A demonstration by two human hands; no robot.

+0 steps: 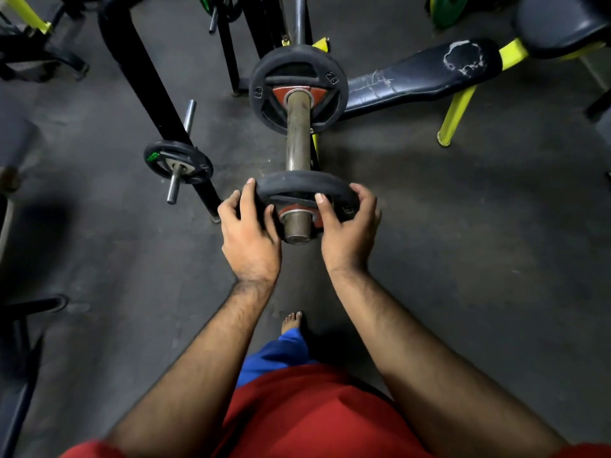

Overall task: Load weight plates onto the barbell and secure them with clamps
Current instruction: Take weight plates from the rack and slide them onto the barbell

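Observation:
The barbell sleeve (298, 137), a worn metal tube, points toward me from the rack. A black plate with a red hub (264, 94) sits far up the sleeve against the collar. A second black plate (299, 185) is on the sleeve's near end, a short way in from the tip. My left hand (248, 238) grips its left rim, and my right hand (347, 234) grips its right rim, fingers curled over the edge. No clamp is visible.
A black upright (148, 90) with storage pegs and a small black plate (178, 162) stands to the left. A worn black bench pad (420, 77) on yellow legs lies right of the bar. A green plate (449, 8) is at the top right. My bare foot (291, 321) rests on the grey floor.

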